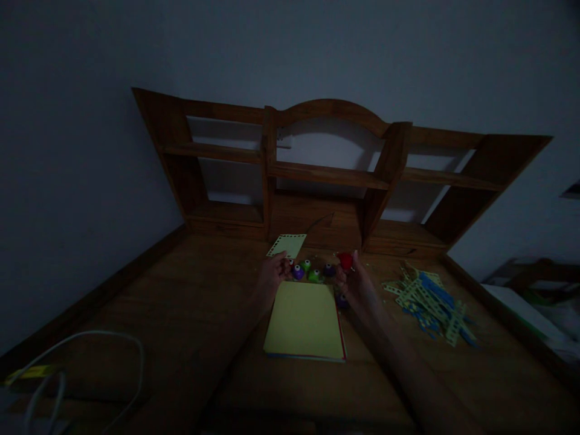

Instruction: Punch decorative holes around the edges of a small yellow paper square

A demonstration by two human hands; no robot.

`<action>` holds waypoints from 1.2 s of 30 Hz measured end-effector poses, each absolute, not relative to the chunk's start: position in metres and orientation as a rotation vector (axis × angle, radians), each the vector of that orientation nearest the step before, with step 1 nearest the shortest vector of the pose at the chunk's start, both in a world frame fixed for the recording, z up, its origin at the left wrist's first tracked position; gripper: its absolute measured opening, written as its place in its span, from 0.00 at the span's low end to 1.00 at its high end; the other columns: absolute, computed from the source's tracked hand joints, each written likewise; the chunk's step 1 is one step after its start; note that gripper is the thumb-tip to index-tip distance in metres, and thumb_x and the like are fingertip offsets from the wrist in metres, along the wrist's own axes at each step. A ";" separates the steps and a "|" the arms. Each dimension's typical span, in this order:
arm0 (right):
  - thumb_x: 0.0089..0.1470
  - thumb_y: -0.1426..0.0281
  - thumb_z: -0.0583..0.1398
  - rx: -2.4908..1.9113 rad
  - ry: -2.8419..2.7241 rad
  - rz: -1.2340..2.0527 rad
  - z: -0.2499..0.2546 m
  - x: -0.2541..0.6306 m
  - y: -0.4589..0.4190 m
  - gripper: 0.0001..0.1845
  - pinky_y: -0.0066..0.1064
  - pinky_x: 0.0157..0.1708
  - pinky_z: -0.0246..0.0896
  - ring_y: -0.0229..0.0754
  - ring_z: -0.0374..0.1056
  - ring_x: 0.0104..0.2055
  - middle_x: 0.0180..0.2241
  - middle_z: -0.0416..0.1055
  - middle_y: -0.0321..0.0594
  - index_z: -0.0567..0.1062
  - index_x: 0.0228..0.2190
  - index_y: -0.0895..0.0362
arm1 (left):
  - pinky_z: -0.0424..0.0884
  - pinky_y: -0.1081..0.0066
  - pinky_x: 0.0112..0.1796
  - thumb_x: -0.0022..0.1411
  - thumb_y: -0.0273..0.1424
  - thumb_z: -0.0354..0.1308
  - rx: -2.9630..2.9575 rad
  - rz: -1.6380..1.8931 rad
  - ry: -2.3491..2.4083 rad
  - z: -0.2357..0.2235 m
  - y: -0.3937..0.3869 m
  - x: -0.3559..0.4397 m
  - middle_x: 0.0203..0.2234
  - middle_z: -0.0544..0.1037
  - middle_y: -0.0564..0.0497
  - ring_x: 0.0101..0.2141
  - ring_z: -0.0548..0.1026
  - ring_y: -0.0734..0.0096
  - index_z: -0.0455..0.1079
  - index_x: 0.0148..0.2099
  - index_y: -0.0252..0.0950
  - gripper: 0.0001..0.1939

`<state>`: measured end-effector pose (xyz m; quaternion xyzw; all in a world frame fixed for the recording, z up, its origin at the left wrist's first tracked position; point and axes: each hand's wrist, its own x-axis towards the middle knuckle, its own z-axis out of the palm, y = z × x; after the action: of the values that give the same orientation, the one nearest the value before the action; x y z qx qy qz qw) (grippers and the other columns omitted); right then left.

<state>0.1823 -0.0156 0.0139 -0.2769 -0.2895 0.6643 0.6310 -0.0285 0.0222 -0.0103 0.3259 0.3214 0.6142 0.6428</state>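
Observation:
Between the raised thumb and fingers of my right hand (356,284) is a small red craft punch (345,261), lifted over the desk. My left hand (274,272) is beside the small punches, its fingers loosely curled and apart; I see nothing held in it. Close to its fingertips is a purple punch (298,272). Green punches (314,276) and a dark purple one (328,270) stand farther right. Another purple punch (342,301) is partly hidden by my right hand. A stack of pale yellow paper (304,320) lies between my forearms.
A yellow sheet with holes along its edges (290,243) lies behind my left hand. Punched yellow and blue strips (430,302) are heaped at right. A wooden shelf unit (326,175) backs the desk. A white cable (109,332) loops at left. The room is dim.

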 end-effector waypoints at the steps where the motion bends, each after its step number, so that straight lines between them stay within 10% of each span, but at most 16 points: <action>1: 0.54 0.58 0.61 -0.635 -0.671 1.498 0.013 0.186 -0.013 0.13 0.23 0.26 0.66 0.34 0.68 0.25 0.27 0.73 0.35 0.73 0.33 0.55 | 0.68 0.72 0.30 0.47 0.34 0.63 0.717 1.395 0.742 -0.010 0.023 -0.029 0.22 0.71 0.53 0.25 0.71 0.73 0.66 0.29 0.35 0.10; 9: 0.50 0.63 0.63 -0.737 -0.849 1.173 0.012 0.207 0.005 0.10 0.29 0.40 0.68 0.38 0.71 0.40 0.39 0.75 0.35 0.74 0.36 0.51 | 0.68 0.73 0.29 0.48 0.35 0.61 0.628 1.402 0.708 -0.013 0.031 -0.036 0.22 0.70 0.55 0.23 0.70 0.76 0.66 0.30 0.34 0.11; 25: 0.57 0.66 0.56 -1.489 -2.278 0.298 0.020 0.226 -0.003 0.11 0.30 0.36 0.59 0.45 0.71 0.36 0.34 0.76 0.43 0.77 0.36 0.55 | 0.66 0.73 0.28 0.45 0.34 0.63 0.637 1.390 0.706 -0.012 0.031 -0.035 0.20 0.70 0.55 0.22 0.69 0.75 0.66 0.28 0.34 0.11; 36: 0.53 0.75 0.56 -1.470 -2.318 0.393 0.018 0.210 0.014 0.10 0.28 0.38 0.59 0.42 0.70 0.36 0.34 0.76 0.42 0.78 0.33 0.57 | 0.65 0.74 0.27 0.46 0.36 0.63 0.662 1.383 0.713 -0.008 0.029 -0.035 0.20 0.70 0.55 0.22 0.68 0.76 0.67 0.28 0.33 0.12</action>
<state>0.2102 0.0137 0.0176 -0.5213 -0.8218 0.1393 0.1833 -0.0354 0.0286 -0.0084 0.2930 0.3155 0.6121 0.6633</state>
